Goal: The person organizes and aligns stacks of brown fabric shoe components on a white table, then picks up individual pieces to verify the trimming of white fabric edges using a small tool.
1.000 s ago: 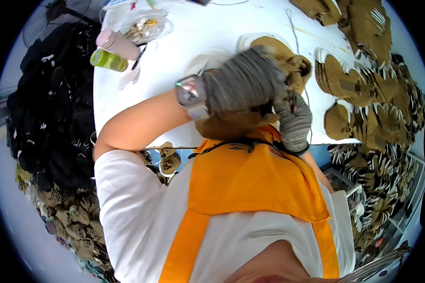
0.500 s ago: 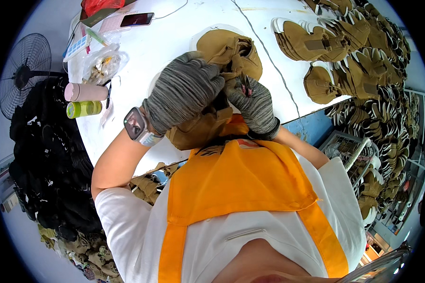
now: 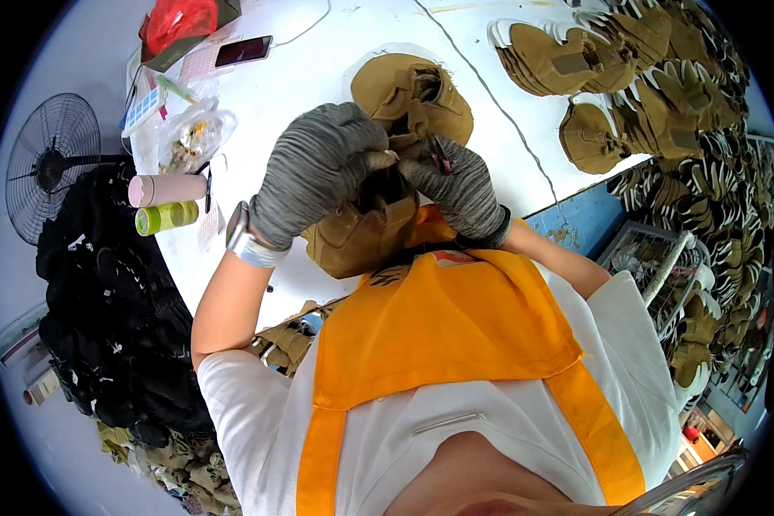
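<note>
Two brown shoe uppers lie in front of me at the table's near side. The nearer shoe upper (image 3: 357, 241) is against my apron, its dark opening facing up; the farther shoe upper (image 3: 383, 90) rests on the white table. My left hand (image 3: 318, 168), in a grey knit glove, is closed in a pinch above the nearer upper's opening. What its fingertips hold is too small to make out. Close beside them, my right hand (image 3: 463, 187), gloved alike, is closed around small thread snips (image 3: 439, 159), dark with some red, mostly hidden by the fingers.
Stacked brown shoe uppers (image 3: 542, 64) fill the table's right side, with more piled beyond. On the left are a pink bottle (image 3: 168, 190), a green-lidded jar (image 3: 165, 218), a plastic bag (image 3: 193, 138) and a phone (image 3: 243, 51). A cable (image 3: 482, 77) crosses the table. A fan (image 3: 52, 163) stands left.
My left hand has turned and drawn back slightly left, showing its fingertips and more of the nearer upper's opening. My right hand stays close by with the snips. The whole view has shifted slightly.
</note>
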Tool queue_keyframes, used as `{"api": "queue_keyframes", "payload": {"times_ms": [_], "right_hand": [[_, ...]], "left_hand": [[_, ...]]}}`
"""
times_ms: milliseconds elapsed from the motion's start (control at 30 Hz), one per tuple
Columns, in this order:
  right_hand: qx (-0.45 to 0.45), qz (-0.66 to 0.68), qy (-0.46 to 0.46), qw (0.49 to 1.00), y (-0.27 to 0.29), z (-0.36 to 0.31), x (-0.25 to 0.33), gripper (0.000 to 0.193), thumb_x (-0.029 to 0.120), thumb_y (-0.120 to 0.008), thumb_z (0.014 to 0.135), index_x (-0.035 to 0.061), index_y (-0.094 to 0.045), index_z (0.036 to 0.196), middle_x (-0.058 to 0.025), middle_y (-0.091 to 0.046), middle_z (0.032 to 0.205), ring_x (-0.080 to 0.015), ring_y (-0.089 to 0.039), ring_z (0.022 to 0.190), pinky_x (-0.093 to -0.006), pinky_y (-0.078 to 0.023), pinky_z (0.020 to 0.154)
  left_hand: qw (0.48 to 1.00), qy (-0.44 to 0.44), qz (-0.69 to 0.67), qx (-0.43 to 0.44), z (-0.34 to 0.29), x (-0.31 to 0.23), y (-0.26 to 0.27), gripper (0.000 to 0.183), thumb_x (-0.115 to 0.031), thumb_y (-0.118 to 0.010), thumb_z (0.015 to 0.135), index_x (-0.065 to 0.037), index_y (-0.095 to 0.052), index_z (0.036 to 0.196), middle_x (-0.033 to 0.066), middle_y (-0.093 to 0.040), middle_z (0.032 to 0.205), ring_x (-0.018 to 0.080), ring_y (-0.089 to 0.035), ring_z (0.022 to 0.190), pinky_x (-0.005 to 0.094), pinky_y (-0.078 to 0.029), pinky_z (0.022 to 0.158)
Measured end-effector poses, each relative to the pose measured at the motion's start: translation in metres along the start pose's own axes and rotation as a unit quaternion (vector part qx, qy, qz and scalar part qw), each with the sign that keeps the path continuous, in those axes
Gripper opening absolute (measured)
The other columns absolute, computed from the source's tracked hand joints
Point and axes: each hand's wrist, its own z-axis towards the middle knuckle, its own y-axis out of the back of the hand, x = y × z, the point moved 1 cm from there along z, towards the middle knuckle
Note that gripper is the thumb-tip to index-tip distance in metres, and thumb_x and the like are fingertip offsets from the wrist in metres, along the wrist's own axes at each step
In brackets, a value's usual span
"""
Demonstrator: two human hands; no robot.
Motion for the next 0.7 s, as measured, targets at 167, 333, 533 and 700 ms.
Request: {"api": "queue_keyframes", "payload": {"times_ms": [167, 333, 533, 700], "right_hand": [[0.006, 0.002, 0.06, 0.998, 0.001, 0.0, -0.002, 0.015, 0.015, -0.062, 0.088, 0.0043, -0.065, 0.098, -0.01, -0.064, 0.087, -0.0231, -0.062, 0.078, -0.0318, -0.051, 0.07], [0.007, 0.044, 0.033, 0.998, 0.0, 0.001, -0.005, 0.015, 0.014, -0.064, 0.087, 0.0043, -0.064, 0.098, -0.0096, -0.064, 0.086, -0.021, -0.061, 0.077, -0.0312, -0.051, 0.07], [0.018, 0.044, 0.09, 0.995, 0.009, 0.003, -0.014, 0.018, 0.017, -0.066, 0.086, 0.0051, -0.065, 0.1, -0.0043, -0.064, 0.083, -0.0138, -0.059, 0.076, -0.0281, -0.049, 0.07], [-0.14, 0.042, -0.032, 0.989, 0.084, 0.012, -0.009, 0.03, 0.029, -0.063, 0.091, 0.0018, -0.064, 0.104, -0.0046, -0.064, 0.083, -0.0124, -0.058, 0.077, -0.0269, -0.048, 0.073]], "left_hand": [[0.821, 0.295, -0.489, 0.0, -0.014, 0.004, -0.01, 0.027, -0.026, -0.064, 0.088, -0.004, -0.062, 0.104, 0.0024, -0.063, 0.092, 0.0146, -0.058, 0.091, 0.0272, -0.047, 0.084], [0.889, 0.131, -0.433, -0.074, -0.029, 0.016, -0.021, 0.021, -0.02, -0.051, 0.096, -0.005, -0.061, 0.108, 0.0056, -0.063, 0.103, 0.0153, -0.059, 0.098, 0.0239, -0.043, 0.091], [0.671, 0.078, -0.7, -0.232, -0.045, 0.033, -0.007, 0.048, -0.041, -0.056, 0.091, -0.006, -0.053, 0.125, 0.0153, -0.044, 0.139, 0.0267, -0.037, 0.133, 0.0381, -0.026, 0.113], [0.884, 0.188, -0.389, -0.177, -0.059, -0.016, -0.003, 0.064, -0.039, -0.069, 0.083, -0.003, -0.046, 0.13, 0.0155, -0.047, 0.136, 0.0286, -0.046, 0.125, 0.0398, -0.033, 0.107]]}}
